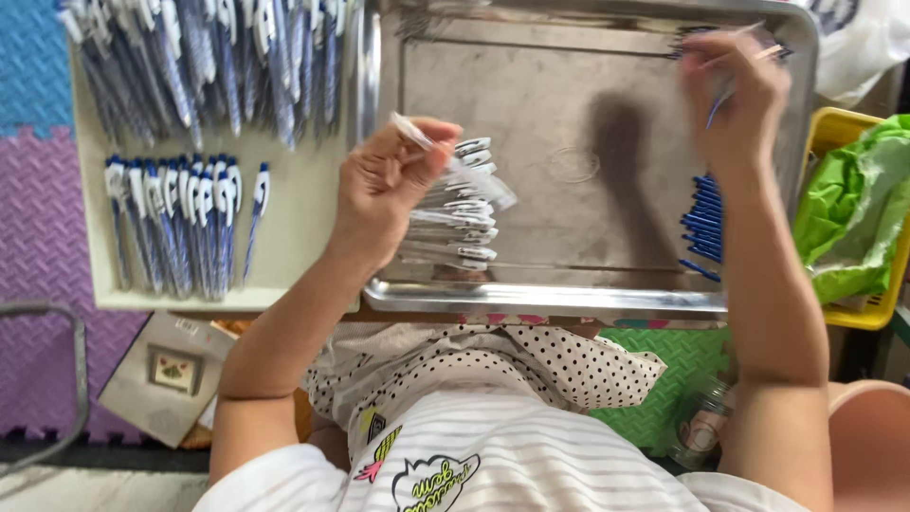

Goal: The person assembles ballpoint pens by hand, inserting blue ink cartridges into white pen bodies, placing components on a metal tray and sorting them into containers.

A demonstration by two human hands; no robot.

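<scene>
Pen barrels (455,213), clear with white clips, lay stacked side by side at the left of the steel tray (588,299), clips all pointing right, seemingly so that each could be lifted off in turn. The left hand (384,185) hovered just over that stack, wrist bent, thumb and fingers pinched on one clear barrel (427,142) that slanted up to the left. The right hand (735,90) was raised over the tray's far right corner, forearm running up from the lower right, fingers closed around thin blue parts; the blur hid exactly how many. Below it a row of blue refills (703,223) lay along the tray's right wall, within easy reach of that hand.

Left of the tray, a cream board (294,256) held finished blue-and-white pens (180,218) lined up neatly, with a looser heap (209,57) above them. A yellow bin (839,128) with green plastic (848,204) stood at the right.
</scene>
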